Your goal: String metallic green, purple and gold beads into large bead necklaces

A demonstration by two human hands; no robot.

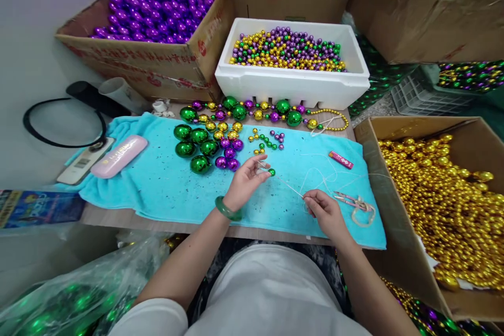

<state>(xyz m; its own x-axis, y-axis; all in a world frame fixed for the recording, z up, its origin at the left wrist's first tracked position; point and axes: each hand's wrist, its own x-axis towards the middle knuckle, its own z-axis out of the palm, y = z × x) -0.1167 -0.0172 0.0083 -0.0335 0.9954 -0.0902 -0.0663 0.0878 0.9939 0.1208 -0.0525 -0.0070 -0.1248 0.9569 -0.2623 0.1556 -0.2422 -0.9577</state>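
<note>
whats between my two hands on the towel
In the head view, just a thin thread, running from the green bead in the left hand to the pinching right hand; under it only turquoise towel.

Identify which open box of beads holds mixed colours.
The white foam box at back centre: purple, gold and green together. The left cardboard box holds only purple, the right cardboard box only gold.

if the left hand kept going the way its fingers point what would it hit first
Probably the small green bead, right off the left hand's fingertips on the blue towel; whether they already touch it is unclear.
</note>
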